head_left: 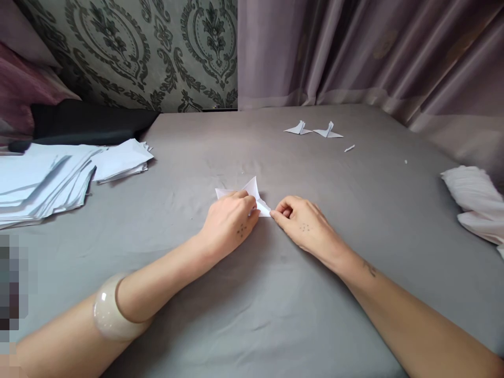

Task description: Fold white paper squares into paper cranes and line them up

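Observation:
A partly folded white sheet of paper [251,187] lies on the grey cloth, with pointed corners sticking up behind my fingers. My left hand [230,218] rests over its left and middle part, fingers curled and holding it; the hand covers much of the folds. At the paper's right-hand tip, my right hand [301,220] pinches the corner between thumb and forefinger. A pale bangle [114,310] sits around my left forearm.
Two folded paper birds [327,131] stand at the back right, near a small paper scrap [349,148]. Stacked white paper [43,178] and a black cloth [90,123] lie at the left. White bundled fabric [474,199] is at the right edge. Curtains [315,52] hang behind.

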{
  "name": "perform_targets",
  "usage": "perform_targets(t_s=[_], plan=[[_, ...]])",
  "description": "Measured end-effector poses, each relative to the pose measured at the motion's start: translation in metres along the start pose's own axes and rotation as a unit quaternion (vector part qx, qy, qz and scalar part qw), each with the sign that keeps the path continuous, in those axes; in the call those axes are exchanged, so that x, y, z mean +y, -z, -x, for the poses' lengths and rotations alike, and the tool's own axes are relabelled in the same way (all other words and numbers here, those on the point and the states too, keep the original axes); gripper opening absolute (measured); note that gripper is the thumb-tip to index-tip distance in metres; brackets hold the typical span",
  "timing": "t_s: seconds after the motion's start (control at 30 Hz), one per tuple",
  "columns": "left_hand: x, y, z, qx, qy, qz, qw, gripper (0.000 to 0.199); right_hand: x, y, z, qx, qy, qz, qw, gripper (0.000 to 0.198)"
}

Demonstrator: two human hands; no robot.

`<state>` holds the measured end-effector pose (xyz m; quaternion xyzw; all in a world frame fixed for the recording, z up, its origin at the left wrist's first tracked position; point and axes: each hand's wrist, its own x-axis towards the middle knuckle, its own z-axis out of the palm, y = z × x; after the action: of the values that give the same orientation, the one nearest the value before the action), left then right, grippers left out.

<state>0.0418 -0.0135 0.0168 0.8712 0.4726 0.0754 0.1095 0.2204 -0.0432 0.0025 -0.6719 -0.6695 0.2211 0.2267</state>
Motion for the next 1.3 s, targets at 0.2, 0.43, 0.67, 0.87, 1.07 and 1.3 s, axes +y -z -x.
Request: perform_targets(t_s=[0.2,0.43,0.67,0.87,1.07,1.3], plan=[[-0.002,-0.002,0.000,0.009,-0.009,-0.011,1.000,0.022,0.006,0.003,0.002,0.051,-0.003,-0.079,0.996,0.013],[-0.003,-0.004,-0.001,0.021,-0.020,-0.013,1.000,0.023,-0.007,-0.010,0.020,0.055,0.192,-0.034,0.979,0.029],[-0.019,0.013,0.008,0.006,-0.039,0.018,0.999,0.016,-0.012,-0.013,0.028,0.019,0.212,0.063,0.975,0.029],[-0.021,0.025,0.010,-0.034,0.019,0.135,0.990,0.024,-0.013,-0.012,0.030,0.014,0.213,0.096,0.972,0.029],[-0.025,0.031,0.004,-0.101,0.090,0.240,0.961,0.022,-0.014,-0.012,0.031,0.008,0.213,0.118,0.970,0.029],[-0.027,0.020,0.004,-0.031,0.052,0.133,0.989,0.034,-0.017,-0.013,0.032,0.006,0.197,0.124,0.972,0.027]])
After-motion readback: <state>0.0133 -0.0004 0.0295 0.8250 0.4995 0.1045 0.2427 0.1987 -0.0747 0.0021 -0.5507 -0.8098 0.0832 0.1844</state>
